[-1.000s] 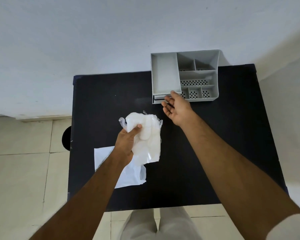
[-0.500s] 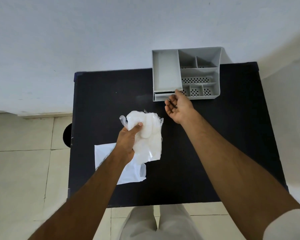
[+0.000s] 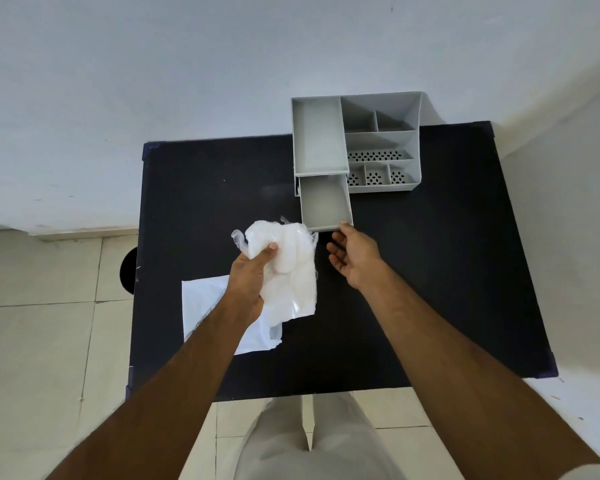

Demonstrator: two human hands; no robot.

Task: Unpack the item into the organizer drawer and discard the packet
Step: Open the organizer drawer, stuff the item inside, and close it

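Observation:
My left hand point(image 3: 250, 278) is shut on a soft white item in clear plastic wrap point(image 3: 291, 268), held above the black table point(image 3: 430, 271). A flat white packet point(image 3: 208, 303) lies on the table under my left wrist, partly hidden by the arm. The grey organizer point(image 3: 414, 143) stands at the table's far edge against the wall. Its drawer point(image 3: 326, 206) is pulled out toward me and is empty. My right hand point(image 3: 355, 258) is at the drawer's front right corner, thumb on the front lip and fingers curled below it.
The organizer's upper compartments hold nothing; some have perforated floors. A dark round object point(image 3: 127, 270) shows on the tiled floor past the table's left edge. The white wall runs just behind the table. My legs are at the near edge.
The drawer has slid out of the organizer toward me, with my right hand drawing back along with it. My left hand with the wrapped item has stayed in place.

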